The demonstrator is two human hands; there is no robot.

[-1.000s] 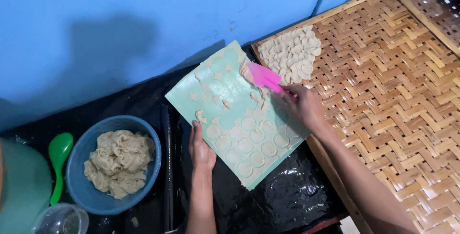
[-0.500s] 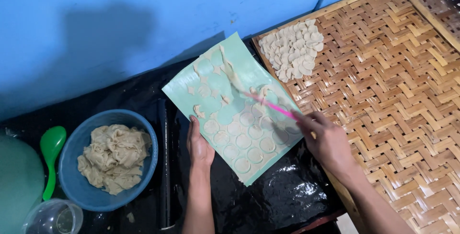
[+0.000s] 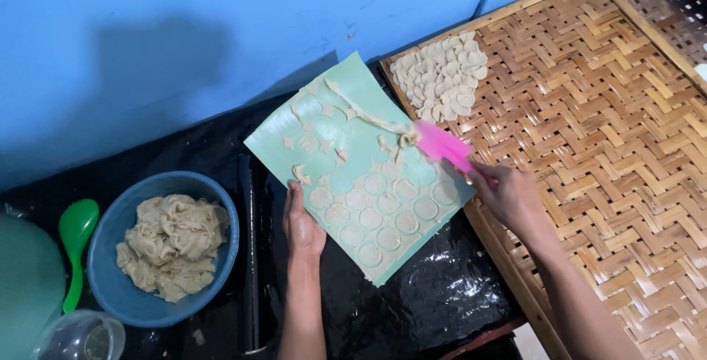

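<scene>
Left hand (image 3: 303, 224) lay palm-down along the lower left edge of the pale green mat (image 3: 359, 165), fingers together and flat, pinning the edge rather than gripping anything. The mat sat tilted on black plastic sheeting (image 3: 434, 301), its right corner overlapping the frame of the woven bamboo tray (image 3: 589, 124).

Right hand (image 3: 509, 194) was closed around the handle of a pink scraper (image 3: 442, 145), blade pressed to the mat near its right-hand middle. A ragged strip of leftover dough (image 3: 368, 115) ran from the mat's upper part down to the blade, bunched against it. Small dough scraps (image 3: 300, 174) were scattered over the upper left of the mat.

Cut dough rounds (image 3: 375, 218) sat in rows across the lower half of the mat, flat and apart from one another. A heap of lifted dough discs (image 3: 440, 77) rested on the tray's near corner, just beside the mat's top edge.

To the left: blue bowl (image 3: 222, 216) holding a lump of dough (image 3: 174, 243), green spoon (image 3: 76, 238) beside it, clear cup (image 3: 79, 336) at the bottom edge
</scene>
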